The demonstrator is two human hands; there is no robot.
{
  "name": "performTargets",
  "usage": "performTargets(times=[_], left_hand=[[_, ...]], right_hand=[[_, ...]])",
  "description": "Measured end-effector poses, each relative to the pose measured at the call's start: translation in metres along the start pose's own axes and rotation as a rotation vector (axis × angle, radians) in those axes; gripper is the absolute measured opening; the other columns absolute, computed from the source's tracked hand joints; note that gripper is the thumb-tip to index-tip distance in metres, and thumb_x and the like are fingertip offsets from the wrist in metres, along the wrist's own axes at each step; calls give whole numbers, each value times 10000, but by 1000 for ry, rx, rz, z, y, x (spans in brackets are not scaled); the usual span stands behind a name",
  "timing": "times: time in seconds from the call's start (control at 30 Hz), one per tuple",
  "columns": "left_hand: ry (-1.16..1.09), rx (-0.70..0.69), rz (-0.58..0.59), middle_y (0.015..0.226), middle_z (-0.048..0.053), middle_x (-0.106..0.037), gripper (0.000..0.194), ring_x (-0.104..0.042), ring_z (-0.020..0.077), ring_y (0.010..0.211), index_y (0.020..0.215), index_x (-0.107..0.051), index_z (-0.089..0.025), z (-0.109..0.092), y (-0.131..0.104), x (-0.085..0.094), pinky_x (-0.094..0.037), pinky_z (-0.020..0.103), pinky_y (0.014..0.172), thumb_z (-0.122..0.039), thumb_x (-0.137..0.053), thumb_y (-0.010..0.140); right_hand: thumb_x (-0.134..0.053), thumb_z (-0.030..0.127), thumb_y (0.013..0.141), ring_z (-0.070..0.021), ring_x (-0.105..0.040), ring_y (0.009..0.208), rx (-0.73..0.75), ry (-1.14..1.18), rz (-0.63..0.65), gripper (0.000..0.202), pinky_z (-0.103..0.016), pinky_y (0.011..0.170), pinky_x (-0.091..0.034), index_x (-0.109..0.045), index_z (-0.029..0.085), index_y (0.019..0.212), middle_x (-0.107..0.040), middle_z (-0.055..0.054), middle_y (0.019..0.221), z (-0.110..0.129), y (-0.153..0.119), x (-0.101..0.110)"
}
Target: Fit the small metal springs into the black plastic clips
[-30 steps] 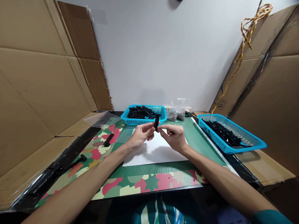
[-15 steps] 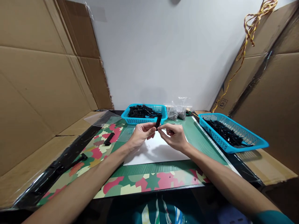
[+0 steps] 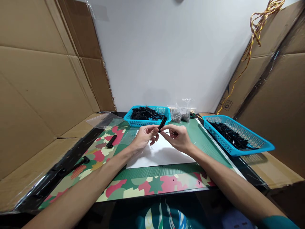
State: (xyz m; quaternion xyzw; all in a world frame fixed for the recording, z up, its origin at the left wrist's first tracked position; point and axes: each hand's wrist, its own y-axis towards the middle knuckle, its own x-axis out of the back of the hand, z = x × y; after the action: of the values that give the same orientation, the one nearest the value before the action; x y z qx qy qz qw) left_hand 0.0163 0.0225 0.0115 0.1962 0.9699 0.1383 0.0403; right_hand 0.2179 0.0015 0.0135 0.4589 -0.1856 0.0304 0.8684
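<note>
A slim black plastic part (image 3: 163, 122) is pinched in my left hand (image 3: 144, 136), tilted with its upper end leaning right. My right hand (image 3: 177, 137) is closed, its thumb and forefinger meeting at the part's lower end. A thin dark thing shows among the right fingers, too small to name. Beneath both hands lies a white sheet of paper (image 3: 162, 157) with a few tiny clear bits on it. Behind the hands stands a blue basket (image 3: 127, 122) heaped with black plastic parts (image 3: 145, 113).
On the right is a second blue basket (image 3: 264, 144) of black parts. Clear bags of small metal pieces (image 3: 185, 116) stand near the wall. Two black parts, one (image 3: 111, 141) nearer the middle and one (image 3: 84, 160) further left, lie on the patterned mat (image 3: 154, 186). Cardboard walls (image 3: 43, 79) flank the table.
The black part has tilted further to the right in my left hand. My right fingers have shifted slightly at its lower end. The rest looks the same.
</note>
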Motion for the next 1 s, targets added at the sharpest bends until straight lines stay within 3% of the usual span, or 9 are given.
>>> performTargets(times=[0.23, 0.33, 0.5, 0.57, 0.87, 1.0], left_hand=[[24, 24, -18, 617, 19, -583, 708, -433, 84, 453, 847, -751, -114, -6, -2, -8, -260, 213, 383, -818, -736, 775], [13, 64, -11, 714, 65, -659, 715, -447, 81, 456, 817, -730, -116, -5, -2, -8, -278, 211, 373, -830, -719, 781], [37, 102, 9, 707, 65, -661, 707, -467, 87, 474, 808, -710, -120, -7, -3, -9, -295, 200, 377, -827, -699, 804], [40, 109, 15, 703, 60, -659, 705, -464, 85, 466, 797, -698, -124, -8, -3, -9, -296, 202, 374, -829, -693, 808], [8, 107, 4, 626, -7, -524, 653, -410, 78, 468, 784, -662, -144, -5, -4, -9, -264, 205, 383, -793, -728, 810], [-29, 140, 0, 628, -28, -467, 629, -335, 59, 471, 762, -622, -155, -5, -4, -10, -217, 196, 397, -773, -722, 833]], right_hand=[[-708, 351, 959, -110, -281, 551, -60, 21, 18, 205, -265, 548, -261, -770, 197, 1080, -305, 86, 603, -2, 0, 0], [-706, 352, 966, -108, -283, 543, -38, -3, 10, 187, -267, 546, -255, -795, 199, 1027, -321, 79, 590, -6, 0, 2], [-698, 438, 979, -114, -294, 551, -48, -25, 29, 279, -279, 552, -273, -823, 199, 906, -437, 42, 573, -10, 1, 3], [-701, 454, 973, -115, -290, 546, -57, -14, 29, 289, -282, 549, -269, -820, 199, 908, -414, 45, 568, -8, 1, 4], [-649, 379, 993, -116, -223, 567, -166, 163, 171, 205, -293, 560, -211, -739, 195, 990, -257, 72, 611, 0, 0, 7], [-645, 430, 1002, -112, -238, 561, -246, 247, 204, 247, -295, 550, -191, -715, 192, 996, -305, 67, 603, -1, 1, 6]])
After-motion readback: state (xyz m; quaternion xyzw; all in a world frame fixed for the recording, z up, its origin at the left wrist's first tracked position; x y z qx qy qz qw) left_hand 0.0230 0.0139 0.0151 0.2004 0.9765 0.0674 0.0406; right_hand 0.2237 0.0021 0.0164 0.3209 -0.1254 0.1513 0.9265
